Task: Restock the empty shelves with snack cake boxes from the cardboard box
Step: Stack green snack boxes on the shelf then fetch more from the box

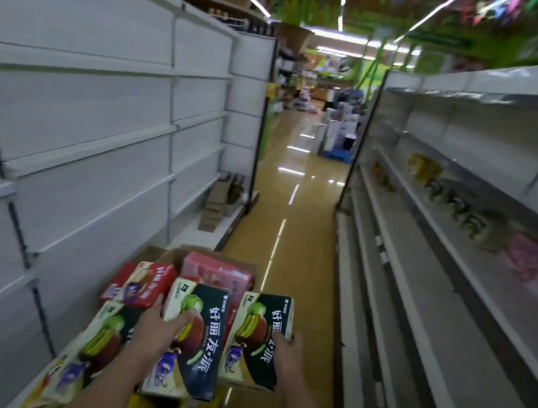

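Left hand (164,325) gripping one dark green snack cake box (188,341), right hand (285,348) gripping a second dark green box (257,337), both lifted just above the cardboard box (184,254). Red box (145,285) and pink box (216,271) inside the cardboard box. White shelves (95,151) left of it.

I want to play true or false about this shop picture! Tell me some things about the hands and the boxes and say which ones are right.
1. Each hand holds a dark green snack box. True: the left hand grips one green box, the right hand another.
2. The shelves on the left are full of boxes. False: they are almost bare.
3. A pink box sits in the cardboard box. True.
4. The red box is in the right hand. False: it lies beside the left hand, not held.
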A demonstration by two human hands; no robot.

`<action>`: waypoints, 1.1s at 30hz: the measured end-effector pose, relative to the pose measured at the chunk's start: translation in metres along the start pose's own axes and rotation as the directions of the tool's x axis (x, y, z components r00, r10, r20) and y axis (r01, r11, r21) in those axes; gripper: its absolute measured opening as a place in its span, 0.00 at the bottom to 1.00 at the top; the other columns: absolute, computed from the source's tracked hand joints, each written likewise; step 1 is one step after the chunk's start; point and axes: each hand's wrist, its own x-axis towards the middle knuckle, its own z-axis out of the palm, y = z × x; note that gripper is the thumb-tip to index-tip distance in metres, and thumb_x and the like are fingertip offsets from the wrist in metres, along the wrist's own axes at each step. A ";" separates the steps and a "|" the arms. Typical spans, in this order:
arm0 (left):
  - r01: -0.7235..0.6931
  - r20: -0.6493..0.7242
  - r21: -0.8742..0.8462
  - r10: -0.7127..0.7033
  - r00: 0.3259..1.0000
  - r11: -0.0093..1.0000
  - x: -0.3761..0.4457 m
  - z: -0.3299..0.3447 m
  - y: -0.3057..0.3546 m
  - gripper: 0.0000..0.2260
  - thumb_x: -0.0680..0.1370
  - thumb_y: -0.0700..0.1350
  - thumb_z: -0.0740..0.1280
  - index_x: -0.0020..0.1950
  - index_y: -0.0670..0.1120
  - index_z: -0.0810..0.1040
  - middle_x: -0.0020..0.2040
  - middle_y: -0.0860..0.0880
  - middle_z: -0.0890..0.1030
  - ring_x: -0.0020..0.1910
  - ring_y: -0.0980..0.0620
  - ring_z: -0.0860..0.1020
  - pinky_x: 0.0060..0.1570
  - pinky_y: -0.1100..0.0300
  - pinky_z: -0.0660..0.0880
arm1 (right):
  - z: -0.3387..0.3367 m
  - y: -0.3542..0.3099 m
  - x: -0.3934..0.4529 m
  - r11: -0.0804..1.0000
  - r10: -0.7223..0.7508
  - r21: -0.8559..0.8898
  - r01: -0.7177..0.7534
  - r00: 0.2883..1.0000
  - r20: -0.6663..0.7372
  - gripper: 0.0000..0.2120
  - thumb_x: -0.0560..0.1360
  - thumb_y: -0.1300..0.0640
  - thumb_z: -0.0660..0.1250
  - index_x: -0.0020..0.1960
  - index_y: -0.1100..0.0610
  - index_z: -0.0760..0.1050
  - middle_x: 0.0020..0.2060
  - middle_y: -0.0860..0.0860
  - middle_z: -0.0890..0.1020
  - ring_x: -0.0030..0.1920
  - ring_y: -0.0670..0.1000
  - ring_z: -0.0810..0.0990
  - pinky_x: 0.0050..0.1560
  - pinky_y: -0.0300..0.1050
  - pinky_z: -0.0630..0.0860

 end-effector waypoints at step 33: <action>0.371 0.712 -0.135 -0.171 0.681 0.919 -0.009 0.211 0.040 0.50 0.55 0.68 0.77 0.69 0.42 0.67 0.56 0.36 0.80 0.48 0.37 0.83 0.40 0.45 0.80 | -0.140 -0.028 0.003 0.975 0.143 0.179 -0.134 0.989 -0.037 0.20 0.76 0.42 0.64 0.53 0.58 0.80 0.46 0.58 0.85 0.48 0.58 0.83 0.57 0.55 0.78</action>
